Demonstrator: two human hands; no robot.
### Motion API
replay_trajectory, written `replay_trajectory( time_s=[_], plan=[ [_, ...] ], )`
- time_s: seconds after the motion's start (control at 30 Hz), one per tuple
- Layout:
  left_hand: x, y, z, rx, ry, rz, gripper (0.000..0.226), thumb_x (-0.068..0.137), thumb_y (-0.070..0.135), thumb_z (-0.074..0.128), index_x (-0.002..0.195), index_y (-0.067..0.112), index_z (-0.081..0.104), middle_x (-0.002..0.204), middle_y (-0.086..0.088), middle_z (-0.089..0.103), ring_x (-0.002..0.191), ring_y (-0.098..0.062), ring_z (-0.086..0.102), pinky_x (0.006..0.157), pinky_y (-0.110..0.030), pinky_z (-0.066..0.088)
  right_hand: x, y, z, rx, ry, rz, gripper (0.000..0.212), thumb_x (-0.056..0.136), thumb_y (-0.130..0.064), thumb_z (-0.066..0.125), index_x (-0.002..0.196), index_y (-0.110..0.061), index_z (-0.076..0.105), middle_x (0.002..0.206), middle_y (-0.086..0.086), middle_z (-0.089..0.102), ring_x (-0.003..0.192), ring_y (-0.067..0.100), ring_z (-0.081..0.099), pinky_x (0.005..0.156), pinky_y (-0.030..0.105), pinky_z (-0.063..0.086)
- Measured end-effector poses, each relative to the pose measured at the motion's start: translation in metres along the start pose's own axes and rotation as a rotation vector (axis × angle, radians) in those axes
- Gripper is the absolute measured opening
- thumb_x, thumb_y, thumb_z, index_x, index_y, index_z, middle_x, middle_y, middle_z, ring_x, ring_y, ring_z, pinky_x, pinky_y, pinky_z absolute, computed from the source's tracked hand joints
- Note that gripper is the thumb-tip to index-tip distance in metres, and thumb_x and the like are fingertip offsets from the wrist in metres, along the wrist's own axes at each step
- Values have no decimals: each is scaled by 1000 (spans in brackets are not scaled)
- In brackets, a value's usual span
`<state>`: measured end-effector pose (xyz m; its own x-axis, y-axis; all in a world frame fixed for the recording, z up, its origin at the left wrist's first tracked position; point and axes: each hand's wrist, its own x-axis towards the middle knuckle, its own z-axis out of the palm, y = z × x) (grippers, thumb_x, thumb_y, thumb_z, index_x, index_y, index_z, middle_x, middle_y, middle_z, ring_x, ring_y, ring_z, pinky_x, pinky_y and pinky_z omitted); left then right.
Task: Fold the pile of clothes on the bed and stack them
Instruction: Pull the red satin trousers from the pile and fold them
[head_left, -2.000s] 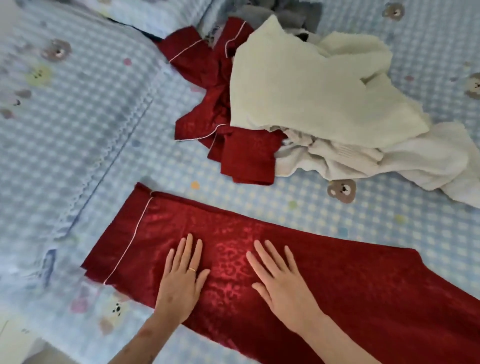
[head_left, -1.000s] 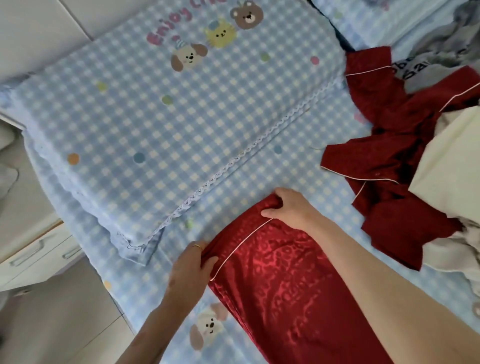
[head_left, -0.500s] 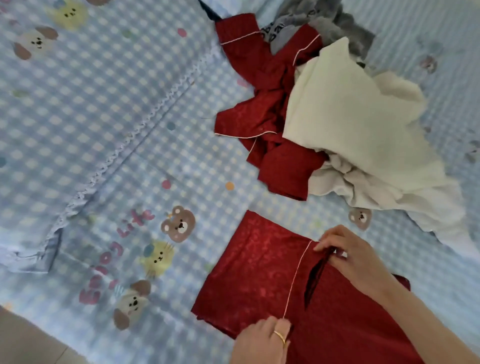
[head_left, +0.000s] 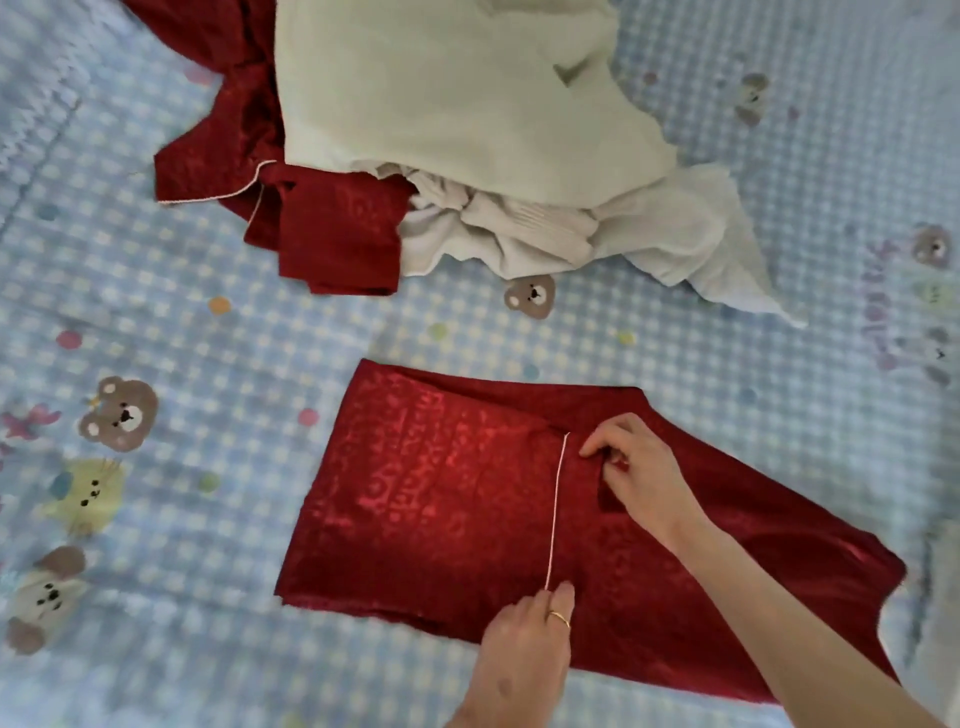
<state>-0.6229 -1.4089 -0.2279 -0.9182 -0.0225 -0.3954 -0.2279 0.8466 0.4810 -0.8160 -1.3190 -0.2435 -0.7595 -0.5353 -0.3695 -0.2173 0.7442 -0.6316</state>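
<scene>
Red satin trousers (head_left: 431, 499) with white piping lie folded over on the blue checked bed sheet (head_left: 208, 312) in front of me. My left hand (head_left: 524, 654), wearing a ring, pinches the near end of the piped hem. My right hand (head_left: 634, 478) pinches the far end of that hem, laid over the trousers' other half. Beyond them sits the unfolded pile: a red satin top (head_left: 311, 218), a cream garment (head_left: 457, 88) over it, and a white garment (head_left: 597, 228) bunched below.
The sheet carries printed cartoon bears and animals (head_left: 119, 415). A scalloped pillow edge (head_left: 31, 135) shows at the far left. Bare sheet lies left of the trousers and to the right past the pile.
Both hands took the hem end of the flat trousers and carried it rightward over the rest, halving their length. Since half a second ago the hem has settled lower onto the cloth.
</scene>
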Motion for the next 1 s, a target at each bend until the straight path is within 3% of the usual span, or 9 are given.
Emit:
replay_trajectory(
  time_s=[0.13,0.2,0.3,0.37,0.47,0.6,0.77,0.9,1.0],
  plan=[
    [-2,10,23,-9,-37,60,51,51,57,77,88,22,77,63,11,61,54,-6,58,47,-14,46,-22,27,-2,-126,21,5,43,77,12,52,99,-22,66,122,-4,52,108,12,52,95,23,38],
    [-2,7,32,-39,82,74,43,76,52,55,100,21,73,83,5,65,76,-14,57,66,-24,50,-39,34,8,-176,162,37,47,81,7,53,118,-20,62,138,4,46,122,19,45,104,29,31],
    [0,-4,47,94,77,107,51,83,42,46,124,17,61,131,-10,54,122,-26,42,105,-34,29,-76,34,32,-252,182,-58,49,94,-14,49,141,-23,42,152,5,33,134,16,35,111,31,29],
    [1,-7,54,218,-44,136,63,80,45,44,134,15,49,150,-12,30,138,-28,24,111,-36,16,-105,51,47,-429,72,-128,51,96,-27,41,147,-24,30,156,5,24,142,18,27,115,36,22],
    [0,-8,60,259,-122,104,73,75,50,44,138,14,37,155,-12,10,146,-25,5,112,-37,13,-140,100,36,-576,65,52,56,95,-39,33,147,-20,30,156,5,21,142,23,29,113,47,20],
    [2,3,65,305,-41,93,70,80,50,41,138,12,35,159,-9,0,147,-21,0,113,-38,13,-184,159,-8,-573,148,334,55,99,-41,18,147,-18,30,155,6,27,142,24,28,115,51,17],
    [49,70,66,315,25,267,63,99,44,12,139,4,39,153,-15,26,146,-23,9,115,-40,12,-224,193,-39,-383,407,634,48,99,-28,32,145,-13,35,150,15,35,134,34,41,108,50,33],
    [141,179,68,310,13,450,52,98,32,29,142,5,35,150,-15,34,141,-28,27,118,-44,19,-237,190,-33,-150,536,695,55,92,-14,55,142,-4,36,139,18,49,122,33,54,98,44,48],
    [210,241,78,394,-224,626,67,95,31,48,150,16,13,152,-7,30,141,-26,26,119,-41,16,-235,184,-37,-52,550,762,56,93,-19,55,144,-8,35,129,15,56,115,29,56,96,42,49]
  ],
)
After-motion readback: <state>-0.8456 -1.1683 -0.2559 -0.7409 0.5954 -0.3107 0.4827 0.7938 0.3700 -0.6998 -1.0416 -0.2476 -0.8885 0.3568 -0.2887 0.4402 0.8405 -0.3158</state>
